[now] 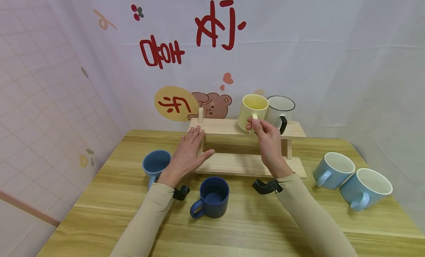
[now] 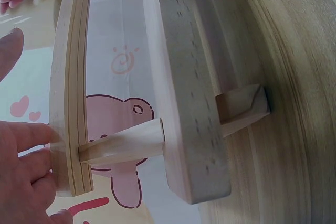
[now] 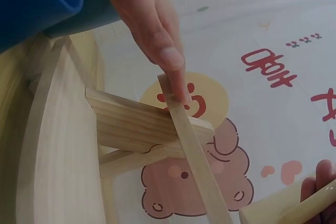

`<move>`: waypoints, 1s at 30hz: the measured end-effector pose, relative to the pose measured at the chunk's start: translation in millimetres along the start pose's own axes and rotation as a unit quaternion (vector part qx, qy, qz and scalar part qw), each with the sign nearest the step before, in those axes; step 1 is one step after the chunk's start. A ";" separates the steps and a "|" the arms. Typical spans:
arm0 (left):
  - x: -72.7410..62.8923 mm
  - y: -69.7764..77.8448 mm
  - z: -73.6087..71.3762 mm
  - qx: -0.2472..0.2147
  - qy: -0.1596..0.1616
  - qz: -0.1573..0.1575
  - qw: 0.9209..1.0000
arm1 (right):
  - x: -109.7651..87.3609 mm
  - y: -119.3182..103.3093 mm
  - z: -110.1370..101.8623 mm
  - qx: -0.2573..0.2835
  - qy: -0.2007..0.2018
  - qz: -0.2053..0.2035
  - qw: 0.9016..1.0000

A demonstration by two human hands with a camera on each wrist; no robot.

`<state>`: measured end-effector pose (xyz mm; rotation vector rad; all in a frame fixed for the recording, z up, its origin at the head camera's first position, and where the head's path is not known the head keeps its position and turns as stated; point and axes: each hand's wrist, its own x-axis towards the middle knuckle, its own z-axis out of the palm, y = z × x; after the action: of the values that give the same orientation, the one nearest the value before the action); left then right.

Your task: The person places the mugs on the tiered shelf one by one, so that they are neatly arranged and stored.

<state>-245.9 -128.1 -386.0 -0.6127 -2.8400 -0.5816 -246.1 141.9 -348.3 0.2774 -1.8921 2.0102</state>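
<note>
A yellow mug [image 1: 249,109] is at the upper board of a two-tier wooden rack [image 1: 220,127]; my right hand [image 1: 270,144] pinches its handle. Whether the mug's base touches the board I cannot tell. Just right of it stands a white mug [image 1: 275,115] with a black rim and black handle. My left hand [image 1: 187,153] rests its straight fingers on the rack's upper left end, thumb spread. The left wrist view shows the left fingers [image 2: 31,169] against the board's edge. In the right wrist view, the yellow mug [image 3: 273,208] appears at the lower right.
Near the left forearm is a blue mug [image 1: 156,163], partly hidden by it. A dark blue mug [image 1: 215,199] stands between the forearms, before the rack. Two light blue mugs with white insides, one nearer [image 1: 363,188] and one farther [image 1: 332,172], stand at the right.
</note>
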 end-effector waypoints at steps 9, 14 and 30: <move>1.2 1.1 -2.1 0.001 0.000 -0.003 1.000 | 6.8 8.7 3.3 -0.016 -0.002 0.005 1.000; 0.5 1.7 -2.5 0.004 0.001 0.000 1.000 | 9.5 10.8 4.3 -0.033 -0.004 0.016 0.999; -1.0 5.1 -2.7 0.008 -0.008 -0.010 1.000 | -5.4 0.1 -19.5 -0.133 -0.052 0.056 0.988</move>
<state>-242.6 -125.3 -382.0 -0.5897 -2.8663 -0.5583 -239.1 160.5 -352.0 0.2127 -2.2589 1.8115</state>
